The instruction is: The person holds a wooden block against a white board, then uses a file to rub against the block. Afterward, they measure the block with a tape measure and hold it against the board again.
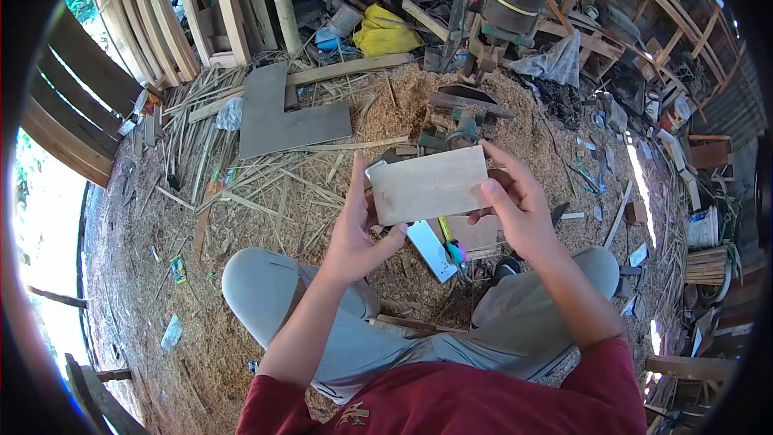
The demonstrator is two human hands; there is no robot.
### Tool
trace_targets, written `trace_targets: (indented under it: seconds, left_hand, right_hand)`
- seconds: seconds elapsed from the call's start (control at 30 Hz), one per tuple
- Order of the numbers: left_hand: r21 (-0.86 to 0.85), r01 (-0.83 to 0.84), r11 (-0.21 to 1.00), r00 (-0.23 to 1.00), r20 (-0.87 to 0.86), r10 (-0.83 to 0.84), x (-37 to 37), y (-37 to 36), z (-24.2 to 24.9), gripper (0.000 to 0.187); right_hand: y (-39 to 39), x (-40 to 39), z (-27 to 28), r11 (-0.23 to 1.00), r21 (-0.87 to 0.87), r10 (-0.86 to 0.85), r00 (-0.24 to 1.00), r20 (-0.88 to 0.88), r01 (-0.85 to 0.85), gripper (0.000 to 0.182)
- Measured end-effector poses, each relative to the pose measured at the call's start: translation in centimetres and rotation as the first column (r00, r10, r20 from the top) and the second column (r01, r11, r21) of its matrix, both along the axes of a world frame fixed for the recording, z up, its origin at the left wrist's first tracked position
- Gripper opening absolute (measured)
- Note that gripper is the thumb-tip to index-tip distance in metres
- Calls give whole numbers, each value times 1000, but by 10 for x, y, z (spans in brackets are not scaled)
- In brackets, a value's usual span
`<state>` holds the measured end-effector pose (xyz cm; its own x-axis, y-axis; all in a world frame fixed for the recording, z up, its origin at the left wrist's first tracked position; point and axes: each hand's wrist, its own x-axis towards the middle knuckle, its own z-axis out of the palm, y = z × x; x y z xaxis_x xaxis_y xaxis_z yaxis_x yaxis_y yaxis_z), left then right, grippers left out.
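A pale rectangular piece of wooden board (431, 185) is raised in front of me, above my lap, with its broad face toward the camera. My right hand (519, 209) grips its right end, thumb on the front face and the other fingers behind. At the left end, my left hand (358, 229) supports it with fingers partly hidden behind the wood; its thumb lies near the lower left corner. Beneath the board, on the ground between my legs, are a white flat strip (432, 251), a yellow tape measure blade (444, 228) and a teal and purple object (456, 253).
Wood shavings and thin offcuts cover the ground. Ahead stands a machine (463, 125) amid sawdust. A grey L-shaped panel (266, 125) lies front left, near a yellow cloth (385, 31). Planks (229, 8) lean at the back left. A white bucket (702, 228) stands at right.
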<state>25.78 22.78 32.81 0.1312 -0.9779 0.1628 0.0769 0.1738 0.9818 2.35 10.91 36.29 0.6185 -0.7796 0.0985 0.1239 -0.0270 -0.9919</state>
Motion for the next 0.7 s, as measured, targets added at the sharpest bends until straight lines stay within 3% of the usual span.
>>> trace_targets:
  seconds: [0.1, 0.2, 0.23, 0.47, 0.7]
  left_hand:
    - [-60, -72, 996, 978, 189, 82, 0, -13, -22, 110]
    - [7, -113, 994, 982, 152, 111, 2, -19, -31, 115]
    - [11, -111, 994, 984, 143, 108, 2, -21, -33, 116]
    - [21, -117, 993, 982, 151, 112, 4, -34, -42, 120]
    - [32, -157, 987, 977, 154, 150, -8, -47, -34, 117]
  right_hand:
    - [-1, 0, -2, 999, -25, 50, 997, 64, -48, 56]
    - [-3, 1, 1, 975, -153, 172, 984, 49, -163, 59]
    - [-2, 3, 1, 973, -110, 211, 973, 90, -201, 67]
    - [-15, 2, -8, 955, -226, 205, 979, 21, -195, 76]
    - [-29, -11, -11, 963, -156, 216, 976, -28, -218, 75]
